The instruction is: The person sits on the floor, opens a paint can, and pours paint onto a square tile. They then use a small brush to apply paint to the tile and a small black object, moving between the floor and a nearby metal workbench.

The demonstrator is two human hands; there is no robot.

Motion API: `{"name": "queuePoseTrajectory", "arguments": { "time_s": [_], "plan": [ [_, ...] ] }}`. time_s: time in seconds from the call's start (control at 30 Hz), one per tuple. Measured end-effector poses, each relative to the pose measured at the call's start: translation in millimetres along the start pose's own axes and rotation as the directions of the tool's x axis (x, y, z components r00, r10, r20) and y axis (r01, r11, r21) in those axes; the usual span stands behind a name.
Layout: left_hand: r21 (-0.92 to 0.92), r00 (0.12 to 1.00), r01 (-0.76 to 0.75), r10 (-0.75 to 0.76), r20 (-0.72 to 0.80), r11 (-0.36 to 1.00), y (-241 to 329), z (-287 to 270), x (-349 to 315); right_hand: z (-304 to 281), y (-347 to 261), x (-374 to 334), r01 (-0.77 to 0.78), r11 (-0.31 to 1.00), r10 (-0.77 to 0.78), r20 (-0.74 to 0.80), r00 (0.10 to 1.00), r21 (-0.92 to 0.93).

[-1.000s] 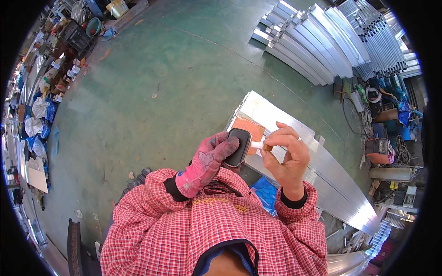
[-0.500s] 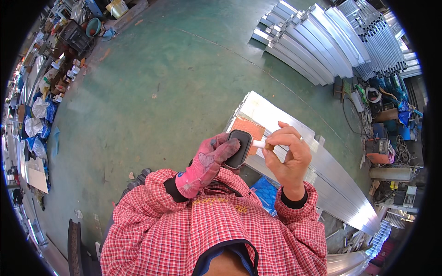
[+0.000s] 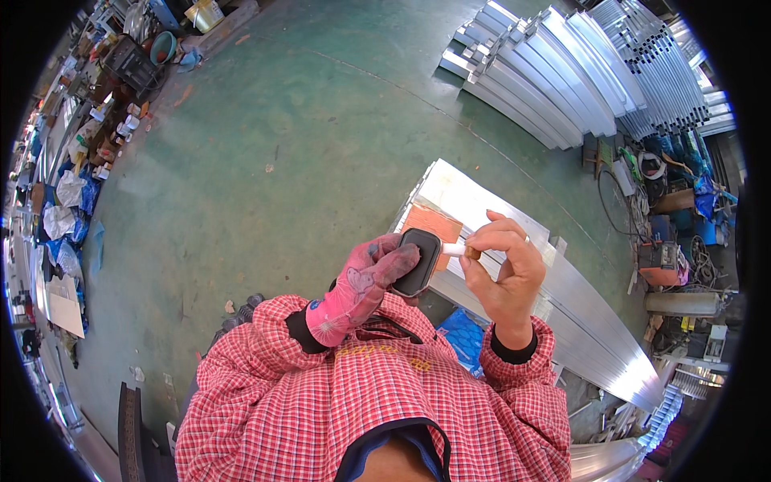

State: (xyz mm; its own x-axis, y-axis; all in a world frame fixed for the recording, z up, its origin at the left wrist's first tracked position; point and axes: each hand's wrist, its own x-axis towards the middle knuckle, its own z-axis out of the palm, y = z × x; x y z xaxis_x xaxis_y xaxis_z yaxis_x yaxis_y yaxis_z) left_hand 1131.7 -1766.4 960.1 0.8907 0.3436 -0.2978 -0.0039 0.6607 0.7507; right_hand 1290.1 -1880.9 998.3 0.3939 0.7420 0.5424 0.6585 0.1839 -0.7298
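Note:
In a pink patterned glove, my left hand (image 3: 360, 283) is closed on a black rounded-rectangular piece (image 3: 420, 263), its thumb pressed on the flat face. What lies behind the piece is hidden. My bare right hand (image 3: 509, 269) pinches the brown end of a short white cylinder (image 3: 452, 250) between thumb and fingertips. The cylinder's other end meets or nearly meets the right edge of the black piece; I cannot tell whether they are joined. Under both hands is a reddish-brown board (image 3: 430, 219) on a stack of long silvery metal profiles (image 3: 474, 193).
More metal profiles (image 3: 554, 68) are piled at the far right. Cables, tools and an orange machine (image 3: 660, 263) line the right side. Cluttered shelves and bags (image 3: 71, 190) run along the left. A blue plastic wrap (image 3: 462, 339) lies below my right hand.
My right hand and the white cylinder have shifted very slightly to the right. The black piece in my left hand has barely moved, also rightward.

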Motion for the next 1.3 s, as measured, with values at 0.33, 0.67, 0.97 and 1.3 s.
{"name": "queuePoseTrajectory", "arguments": {
  "time_s": [0.33,0.67,0.97,1.3],
  "plan": [
    [-0.006,1.000,-0.017,0.017,-0.020,1.000,0.7,4.6,-0.1,-2.6,-5.5,-1.7,-0.015,1.000,0.014,0.031,0.999,0.028],
    [-0.031,1.000,-0.017,0.016,-0.022,0.999,3.0,8.2,-0.9,-4.1,-6.8,-2.5,-0.034,0.999,0.034,-0.009,0.999,0.029],
    [-0.022,1.000,-0.026,0.025,-0.009,0.999,-2.2,0.2,-0.3,-2.8,-11.1,-7.4,-0.040,0.995,0.033,0.070,0.997,0.096],
    [-0.029,1.000,-0.024,0.024,0.000,0.999,-3.1,0.7,-0.9,0.3,-13.2,-8.0,-0.079,0.993,0.077,0.032,0.997,0.088]
  ]
}}
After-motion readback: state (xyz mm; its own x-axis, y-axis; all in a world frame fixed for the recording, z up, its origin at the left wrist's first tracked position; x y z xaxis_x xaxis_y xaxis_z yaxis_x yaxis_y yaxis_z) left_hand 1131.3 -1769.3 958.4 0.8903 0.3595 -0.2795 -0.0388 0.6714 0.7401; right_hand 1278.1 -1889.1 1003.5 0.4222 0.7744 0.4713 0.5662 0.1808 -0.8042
